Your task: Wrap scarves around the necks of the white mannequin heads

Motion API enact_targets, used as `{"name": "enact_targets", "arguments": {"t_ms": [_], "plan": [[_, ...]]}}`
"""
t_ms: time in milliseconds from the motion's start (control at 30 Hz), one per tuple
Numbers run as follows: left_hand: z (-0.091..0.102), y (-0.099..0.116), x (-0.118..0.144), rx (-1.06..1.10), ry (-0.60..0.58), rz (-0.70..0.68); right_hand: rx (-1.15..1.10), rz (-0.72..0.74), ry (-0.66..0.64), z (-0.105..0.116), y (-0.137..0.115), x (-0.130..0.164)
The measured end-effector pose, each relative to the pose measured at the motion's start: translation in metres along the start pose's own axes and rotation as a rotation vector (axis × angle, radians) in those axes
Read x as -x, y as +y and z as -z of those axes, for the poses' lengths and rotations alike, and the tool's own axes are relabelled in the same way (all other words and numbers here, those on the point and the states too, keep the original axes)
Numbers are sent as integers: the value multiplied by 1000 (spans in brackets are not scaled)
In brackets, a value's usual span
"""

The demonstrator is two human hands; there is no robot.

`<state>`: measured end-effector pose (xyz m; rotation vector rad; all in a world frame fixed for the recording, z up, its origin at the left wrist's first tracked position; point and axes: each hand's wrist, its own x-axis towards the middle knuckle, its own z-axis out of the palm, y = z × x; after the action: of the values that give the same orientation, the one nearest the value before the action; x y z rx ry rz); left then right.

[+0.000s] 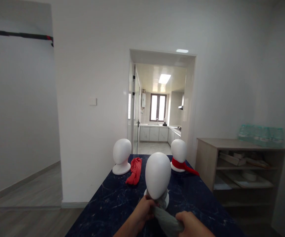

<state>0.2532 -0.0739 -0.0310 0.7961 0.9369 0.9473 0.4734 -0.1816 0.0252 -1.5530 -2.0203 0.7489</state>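
Note:
A white mannequin head [158, 172] stands upright on the table in front of me, with a grey scarf [166, 221] around its neck. My left hand [144, 208] is closed on the scarf right at the neck, on the left side of the base. Lower and to the right, my right hand [190, 223] grips the scarf's loose length, which stretches between the two hands toward me. Part of the scarf behind the neck is hidden by the head.
The dark blue marbled table [107, 200] also bears a bare mannequin head [122, 152] at back left, a crumpled coral-red scarf [133, 171], and another mannequin head [178, 150] wearing a red scarf [181, 165]. Beside the table's right edge stands a shelf unit [207, 161] with bottles [260, 135] on top.

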Motion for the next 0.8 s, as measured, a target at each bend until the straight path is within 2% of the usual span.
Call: {"name": "enact_targets", "arguments": {"t_ms": [100,200,267,433,533,633,700,800], "plan": [[-1,-2,1,-40,52,-19,-144,36,20,13,-4,4],[-2,-2,4,-71,77,-24,-391,60,-78,29,-4,10],[-3,-2,6,-85,86,-27,-452,31,-130,38,-1,12],[-8,0,13,-101,73,-34,-278,-69,-115,53,6,11],[-6,5,16,-89,12,-37,-143,-54,-129,65,7,4],[5,13,15,-233,-8,-53,33,4,-66,78,9,-6],[16,19,14,-356,42,-93,111,28,-26,85,11,-12],[31,22,15,-588,198,-334,182,34,-10,93,16,-16]]}}
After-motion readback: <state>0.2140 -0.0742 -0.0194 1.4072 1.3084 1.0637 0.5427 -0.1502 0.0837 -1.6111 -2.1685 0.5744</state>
